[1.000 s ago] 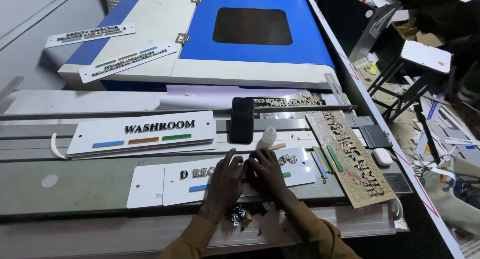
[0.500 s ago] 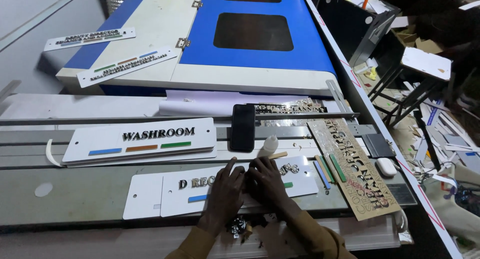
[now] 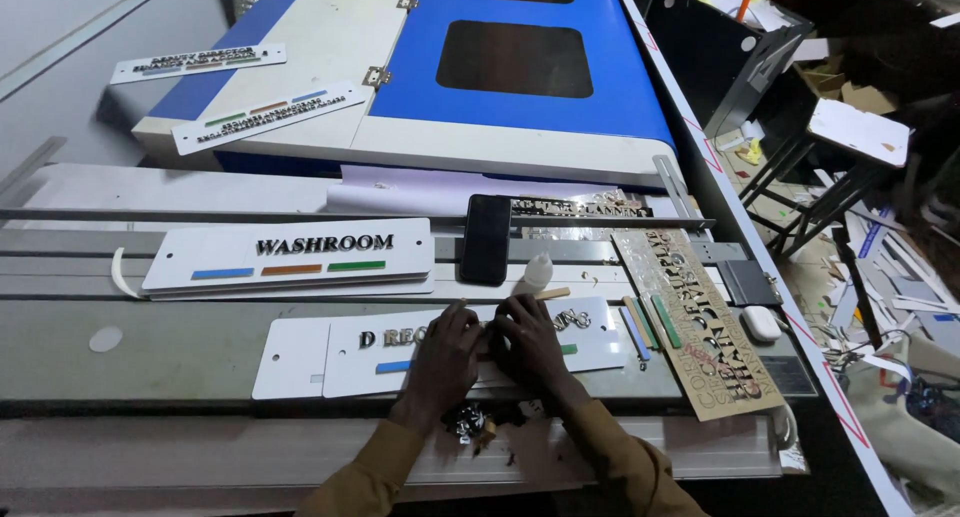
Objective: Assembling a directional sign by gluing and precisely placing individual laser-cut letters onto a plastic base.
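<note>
Both hands press down side by side on a white rectangular sign plate (image 3: pixel 330 352) with raised dark letters and coloured strips. My left hand (image 3: pixel 445 362) lies flat over the middle of the lettering. My right hand (image 3: pixel 528 345) rests just right of it, fingertips on the letters. What lies under the fingers is hidden. A small pile of cut dark letters (image 3: pixel 480 422) sits just below the hands. A finished white sign with three coloured bars (image 3: pixel 290 255) lies behind the plate.
A black phone (image 3: pixel 486 239), a white glue bottle (image 3: pixel 535 274) and loose coloured strips (image 3: pixel 650 322) lie to the right. A tan cut-out letter sheet (image 3: pixel 700 327) and a small white case (image 3: pixel 762 323) sit farther right. A blue-and-white machine (image 3: pixel 520 67) fills the back.
The view has shifted slightly. Both hands stay pressed on the white sign plate, with only small finger movement.
</note>
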